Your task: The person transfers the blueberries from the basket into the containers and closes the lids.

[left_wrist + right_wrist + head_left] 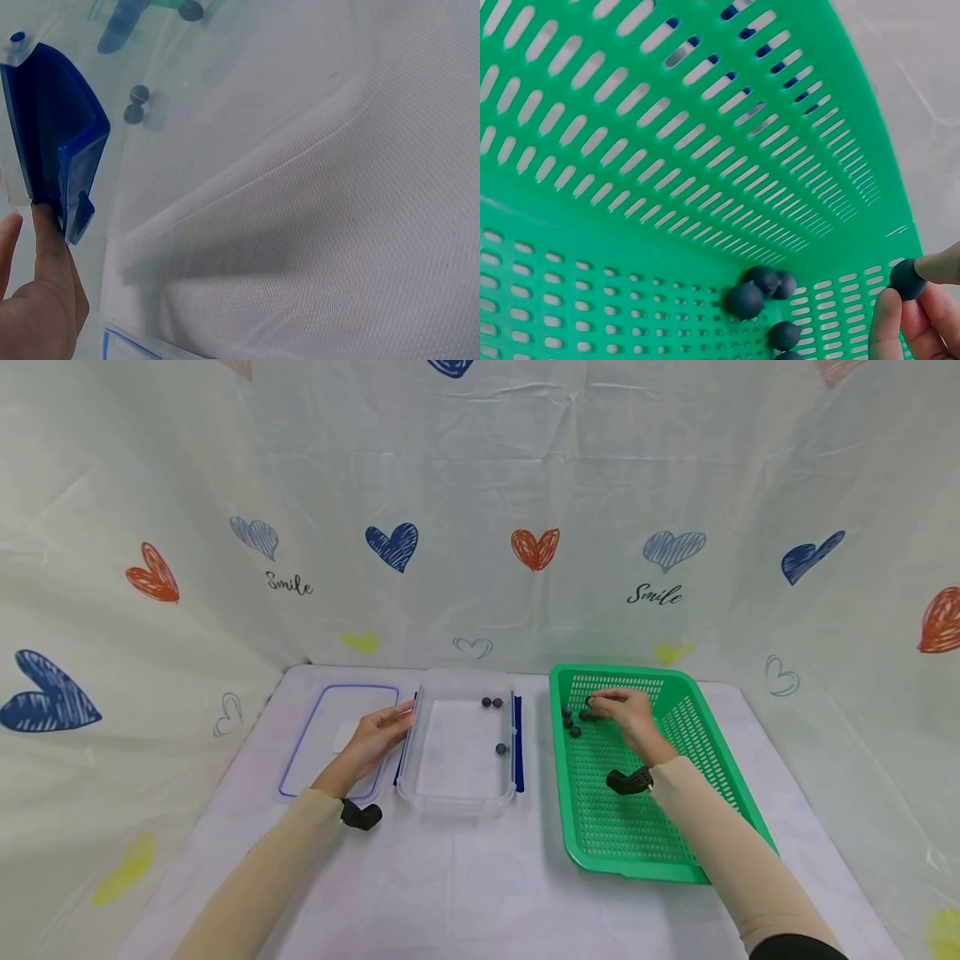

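My right hand (pixel 628 717) pinches a small dark ball (pixel 907 280) between thumb and fingertips, inside the far part of a green basket (pixel 567 810). Several similar balls (pixel 744 300) lie on the basket floor at its corner, left of that hand in the head view. A clear plastic container (pixel 450 807) stands left of the basket, with three dark balls (pixel 501 749) in it. Against its left side rests my left hand (pixel 371 745), fingers extended. In the left wrist view a fingertip touches the container's blue latch (pixel 84 124), which hangs outward.
A clear lid (pixel 311 745) with a blue seal lies flat left of the container, partly under my left hand. The container's other blue latch (pixel 518 743) faces the basket. A pale cloth covers the table (pixel 465 885), and a heart-printed sheet (pixel 465 485) hangs behind.
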`<state>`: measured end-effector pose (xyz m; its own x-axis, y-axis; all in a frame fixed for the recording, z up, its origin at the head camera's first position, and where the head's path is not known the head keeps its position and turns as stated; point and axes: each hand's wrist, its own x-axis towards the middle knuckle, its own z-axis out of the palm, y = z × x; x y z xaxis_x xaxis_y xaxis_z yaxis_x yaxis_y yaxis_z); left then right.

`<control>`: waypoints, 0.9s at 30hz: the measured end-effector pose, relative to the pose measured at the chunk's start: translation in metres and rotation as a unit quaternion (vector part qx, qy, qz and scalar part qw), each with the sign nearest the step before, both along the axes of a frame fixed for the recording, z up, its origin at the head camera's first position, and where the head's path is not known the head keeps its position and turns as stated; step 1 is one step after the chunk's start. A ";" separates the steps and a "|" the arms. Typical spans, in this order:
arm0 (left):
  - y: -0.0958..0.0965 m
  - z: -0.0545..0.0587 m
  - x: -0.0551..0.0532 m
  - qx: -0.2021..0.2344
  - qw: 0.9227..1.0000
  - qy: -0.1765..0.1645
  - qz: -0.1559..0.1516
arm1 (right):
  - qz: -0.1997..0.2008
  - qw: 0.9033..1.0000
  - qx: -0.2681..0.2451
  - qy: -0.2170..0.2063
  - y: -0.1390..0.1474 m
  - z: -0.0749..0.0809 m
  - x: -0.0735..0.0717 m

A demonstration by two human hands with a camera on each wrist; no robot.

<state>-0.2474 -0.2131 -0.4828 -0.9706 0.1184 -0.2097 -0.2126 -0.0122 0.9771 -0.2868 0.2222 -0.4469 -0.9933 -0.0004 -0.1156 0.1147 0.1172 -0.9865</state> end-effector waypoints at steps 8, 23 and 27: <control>0.002 0.004 0.001 0.005 1.000 -0.001 -0.006 | 0.009 0.999 -0.029 -0.014 -0.001 0.013 0.003; 0.002 0.002 0.000 0.005 1.000 -0.004 0.003 | 0.040 0.993 -0.105 -0.024 -0.013 0.035 0.011; 0.001 0.002 0.000 0.005 1.000 -0.004 0.001 | 0.051 0.993 -0.107 -0.017 -0.019 0.039 0.012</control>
<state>-0.2471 -0.2123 -0.4813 -0.9691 0.1188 -0.2160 -0.2200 -0.0217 0.9752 -0.2749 0.2037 -0.4082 -0.9826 -0.1282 -0.1347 0.1457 -0.0812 -0.9860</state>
